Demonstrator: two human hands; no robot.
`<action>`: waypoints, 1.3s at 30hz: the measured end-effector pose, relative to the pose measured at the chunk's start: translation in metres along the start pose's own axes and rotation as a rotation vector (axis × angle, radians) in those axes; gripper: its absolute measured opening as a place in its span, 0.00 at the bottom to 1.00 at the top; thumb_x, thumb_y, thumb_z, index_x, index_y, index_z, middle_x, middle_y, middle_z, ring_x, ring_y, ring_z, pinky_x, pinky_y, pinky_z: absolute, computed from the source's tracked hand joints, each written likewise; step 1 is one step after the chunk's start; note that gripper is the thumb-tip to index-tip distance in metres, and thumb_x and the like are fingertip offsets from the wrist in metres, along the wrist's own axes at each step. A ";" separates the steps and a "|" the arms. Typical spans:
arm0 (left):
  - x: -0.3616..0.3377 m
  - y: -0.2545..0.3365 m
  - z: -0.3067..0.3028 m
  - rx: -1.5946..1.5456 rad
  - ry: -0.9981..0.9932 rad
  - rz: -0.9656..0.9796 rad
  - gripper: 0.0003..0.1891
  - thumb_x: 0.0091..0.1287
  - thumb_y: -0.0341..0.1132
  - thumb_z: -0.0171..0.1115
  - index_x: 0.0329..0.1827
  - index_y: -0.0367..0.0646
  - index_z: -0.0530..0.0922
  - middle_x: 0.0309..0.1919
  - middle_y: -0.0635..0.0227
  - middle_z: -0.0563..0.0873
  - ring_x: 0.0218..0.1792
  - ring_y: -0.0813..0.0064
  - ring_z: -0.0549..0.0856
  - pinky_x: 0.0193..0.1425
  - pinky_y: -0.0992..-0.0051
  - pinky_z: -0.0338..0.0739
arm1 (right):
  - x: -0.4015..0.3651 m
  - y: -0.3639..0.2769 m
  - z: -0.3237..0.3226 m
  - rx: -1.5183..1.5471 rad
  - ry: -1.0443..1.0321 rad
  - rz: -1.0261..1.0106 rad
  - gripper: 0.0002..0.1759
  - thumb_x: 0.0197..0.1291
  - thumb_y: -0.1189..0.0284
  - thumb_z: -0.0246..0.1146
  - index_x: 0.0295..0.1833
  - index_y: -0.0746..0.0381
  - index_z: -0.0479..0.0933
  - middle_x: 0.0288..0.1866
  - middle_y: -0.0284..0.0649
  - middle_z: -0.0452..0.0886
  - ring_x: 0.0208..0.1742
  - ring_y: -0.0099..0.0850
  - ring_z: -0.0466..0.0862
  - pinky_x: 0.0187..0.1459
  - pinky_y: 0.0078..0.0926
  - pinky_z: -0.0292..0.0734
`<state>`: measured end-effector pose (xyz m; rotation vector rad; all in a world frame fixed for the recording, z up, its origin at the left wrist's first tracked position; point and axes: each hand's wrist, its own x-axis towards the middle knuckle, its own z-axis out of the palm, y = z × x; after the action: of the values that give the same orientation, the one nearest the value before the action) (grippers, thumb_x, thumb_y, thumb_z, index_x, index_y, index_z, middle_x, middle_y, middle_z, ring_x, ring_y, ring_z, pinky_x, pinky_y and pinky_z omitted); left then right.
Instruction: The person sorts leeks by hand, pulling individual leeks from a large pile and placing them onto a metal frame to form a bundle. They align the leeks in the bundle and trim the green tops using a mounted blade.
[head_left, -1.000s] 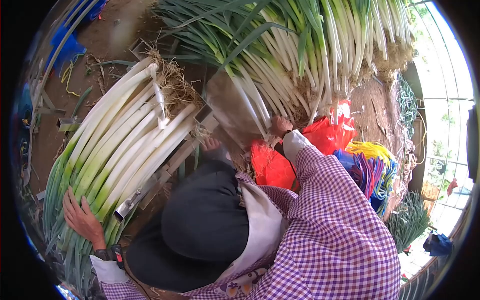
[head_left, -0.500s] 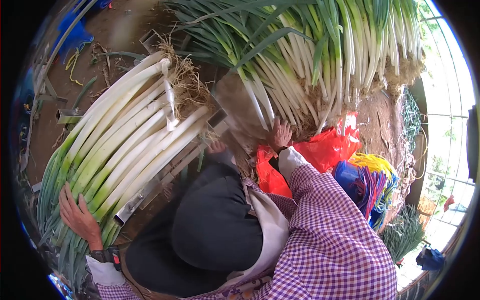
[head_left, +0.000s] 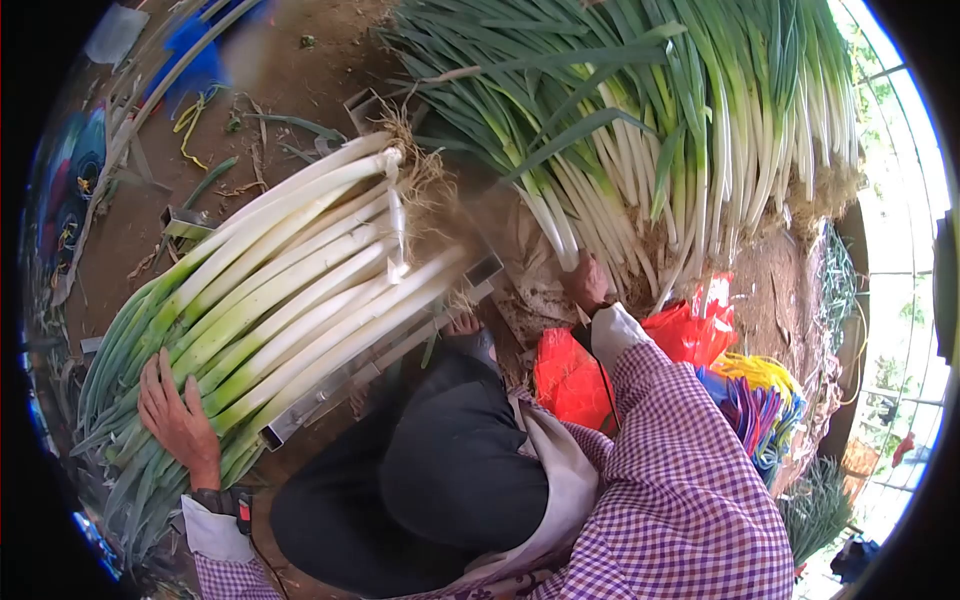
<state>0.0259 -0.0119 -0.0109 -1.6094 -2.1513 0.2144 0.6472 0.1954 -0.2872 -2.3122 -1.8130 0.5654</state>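
Observation:
A row of leeks [head_left: 290, 270] lies side by side on a metal rack, white stems and roots toward the upper right, green leaves toward the lower left. My left hand [head_left: 180, 415] rests on the green part of these leeks, fingers stretched out and slightly apart. At the near left edge of a large leek pile [head_left: 690, 140], my right hand [head_left: 588, 284] is curled at the root end of a leek [head_left: 558, 235] and seems closed on it. Its fingertips are partly hidden and blurred.
Beside my right forearm lie red plastic bags [head_left: 572, 378] and bundles of coloured ties [head_left: 755, 405]. Square metal tube ends [head_left: 487, 270] stick out from the rack. Blue plastic [head_left: 190, 60] and yellow string [head_left: 190, 130] lie on the dirt floor. A wire fence [head_left: 905, 300] stands at right.
My right hand's fingers have gone from spread to curled at the pile's left edge. My left hand stays on the leeks. The whole view has shifted slightly.

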 end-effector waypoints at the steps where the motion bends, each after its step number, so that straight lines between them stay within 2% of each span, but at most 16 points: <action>1: -0.001 0.001 0.000 -0.007 0.006 -0.003 0.28 0.80 0.44 0.54 0.81 0.48 0.69 0.76 0.63 0.74 0.77 0.59 0.70 0.81 0.55 0.58 | 0.004 0.008 -0.003 0.008 -0.003 -0.009 0.33 0.53 0.56 0.74 0.60 0.65 0.78 0.46 0.61 0.88 0.50 0.58 0.88 0.51 0.55 0.83; 2: -0.001 0.001 0.001 -0.012 0.011 -0.002 0.28 0.80 0.44 0.55 0.81 0.48 0.69 0.76 0.63 0.74 0.77 0.59 0.70 0.81 0.55 0.58 | 0.011 0.014 -0.005 -0.015 -0.113 0.013 0.29 0.54 0.63 0.71 0.61 0.61 0.74 0.49 0.59 0.87 0.54 0.59 0.87 0.54 0.58 0.81; 6: 0.000 0.004 -0.005 -0.028 0.013 -0.027 0.29 0.79 0.45 0.57 0.80 0.48 0.70 0.76 0.63 0.74 0.78 0.60 0.69 0.82 0.55 0.57 | 0.005 0.003 -0.013 -0.015 -0.097 -0.052 0.34 0.55 0.62 0.71 0.65 0.59 0.68 0.48 0.61 0.87 0.52 0.62 0.86 0.53 0.60 0.80; 11: 0.000 0.007 -0.010 -0.042 0.033 -0.054 0.29 0.77 0.46 0.59 0.79 0.47 0.71 0.74 0.62 0.75 0.77 0.59 0.69 0.82 0.54 0.57 | 0.004 0.003 -0.017 0.047 -0.083 -0.132 0.33 0.59 0.59 0.72 0.65 0.62 0.70 0.49 0.63 0.87 0.52 0.63 0.86 0.52 0.61 0.80; 14: 0.001 0.008 -0.014 -0.089 0.013 -0.073 0.29 0.77 0.45 0.58 0.79 0.47 0.71 0.74 0.61 0.75 0.77 0.58 0.68 0.83 0.53 0.55 | 0.007 -0.004 -0.053 -0.038 -0.087 -0.185 0.33 0.58 0.60 0.72 0.64 0.66 0.72 0.48 0.63 0.87 0.52 0.63 0.86 0.52 0.59 0.81; 19: -0.001 0.008 -0.020 -0.149 -0.004 -0.094 0.29 0.77 0.45 0.59 0.78 0.46 0.71 0.73 0.60 0.74 0.77 0.57 0.68 0.83 0.53 0.55 | 0.011 -0.009 -0.128 -0.205 -0.216 -0.288 0.40 0.58 0.57 0.73 0.70 0.68 0.71 0.54 0.64 0.85 0.58 0.58 0.86 0.57 0.54 0.81; 22: -0.002 0.007 -0.020 -0.160 0.034 -0.104 0.28 0.77 0.46 0.60 0.77 0.46 0.72 0.71 0.60 0.75 0.76 0.57 0.69 0.83 0.53 0.56 | -0.007 -0.010 -0.197 -0.344 -0.192 -0.306 0.40 0.56 0.54 0.75 0.68 0.67 0.74 0.53 0.64 0.86 0.59 0.52 0.87 0.58 0.51 0.82; 25: -0.005 0.005 -0.016 -0.166 0.063 -0.099 0.27 0.77 0.47 0.60 0.75 0.46 0.74 0.70 0.60 0.76 0.75 0.57 0.70 0.82 0.53 0.56 | -0.012 -0.016 -0.312 -0.248 -0.321 -0.271 0.36 0.56 0.61 0.78 0.68 0.62 0.77 0.46 0.50 0.90 0.36 0.39 0.92 0.32 0.38 0.87; 27: -0.005 0.005 -0.014 -0.166 0.075 -0.100 0.27 0.77 0.47 0.61 0.75 0.46 0.74 0.70 0.61 0.77 0.75 0.57 0.70 0.82 0.53 0.56 | -0.001 -0.007 -0.389 -0.357 -0.253 -0.437 0.36 0.56 0.65 0.80 0.70 0.60 0.78 0.47 0.46 0.91 0.37 0.35 0.91 0.37 0.35 0.89; 28: -0.006 0.006 -0.014 -0.180 0.112 -0.093 0.28 0.76 0.49 0.61 0.74 0.46 0.75 0.69 0.60 0.77 0.74 0.58 0.71 0.82 0.52 0.56 | -0.013 -0.034 -0.436 -0.508 -0.248 -0.387 0.36 0.56 0.67 0.81 0.70 0.59 0.78 0.51 0.46 0.91 0.44 0.38 0.91 0.46 0.37 0.89; 29: -0.008 0.005 -0.013 -0.179 0.099 -0.101 0.28 0.76 0.49 0.61 0.74 0.46 0.75 0.69 0.61 0.77 0.74 0.58 0.70 0.82 0.52 0.56 | -0.027 -0.070 -0.480 -0.529 -0.265 -0.158 0.37 0.54 0.66 0.82 0.69 0.60 0.78 0.54 0.46 0.90 0.52 0.40 0.90 0.55 0.40 0.86; 30: -0.006 0.004 -0.014 -0.176 0.091 -0.103 0.28 0.76 0.49 0.61 0.74 0.46 0.75 0.70 0.61 0.77 0.75 0.58 0.70 0.82 0.53 0.57 | -0.050 -0.096 -0.522 -0.615 -0.207 -0.367 0.34 0.55 0.68 0.81 0.68 0.61 0.79 0.55 0.45 0.90 0.51 0.38 0.90 0.54 0.40 0.87; 32: -0.007 0.004 -0.014 -0.181 0.105 -0.102 0.28 0.76 0.50 0.61 0.74 0.47 0.75 0.69 0.62 0.78 0.74 0.59 0.71 0.81 0.53 0.57 | -0.055 -0.113 -0.590 -0.531 -0.220 -0.295 0.33 0.55 0.68 0.79 0.67 0.59 0.79 0.57 0.47 0.84 0.55 0.42 0.85 0.58 0.47 0.82; 35: -0.007 0.003 -0.014 -0.174 0.097 -0.104 0.28 0.76 0.50 0.61 0.74 0.47 0.75 0.69 0.62 0.79 0.73 0.58 0.72 0.81 0.53 0.58 | -0.090 -0.160 -0.672 -0.738 -0.178 -0.295 0.35 0.52 0.67 0.80 0.67 0.59 0.79 0.55 0.44 0.81 0.52 0.41 0.83 0.55 0.41 0.81; 37: -0.008 0.003 -0.016 -0.198 0.099 -0.099 0.28 0.76 0.51 0.62 0.73 0.46 0.76 0.68 0.61 0.79 0.73 0.58 0.72 0.80 0.52 0.58 | -0.115 -0.181 -0.705 -0.732 -0.064 -0.331 0.34 0.50 0.71 0.80 0.65 0.61 0.79 0.54 0.42 0.81 0.52 0.38 0.83 0.54 0.38 0.81; 39: -0.008 0.003 -0.018 -0.208 0.097 -0.107 0.28 0.75 0.51 0.62 0.73 0.46 0.77 0.68 0.60 0.79 0.73 0.57 0.72 0.80 0.51 0.58 | -0.131 -0.207 -0.734 -0.628 -0.108 -0.254 0.36 0.49 0.71 0.81 0.66 0.60 0.78 0.53 0.41 0.80 0.50 0.36 0.83 0.50 0.37 0.82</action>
<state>0.0380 -0.0209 0.0017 -1.5729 -2.2365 -0.1225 0.7133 0.2061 0.4838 -2.3551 -2.5805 0.0815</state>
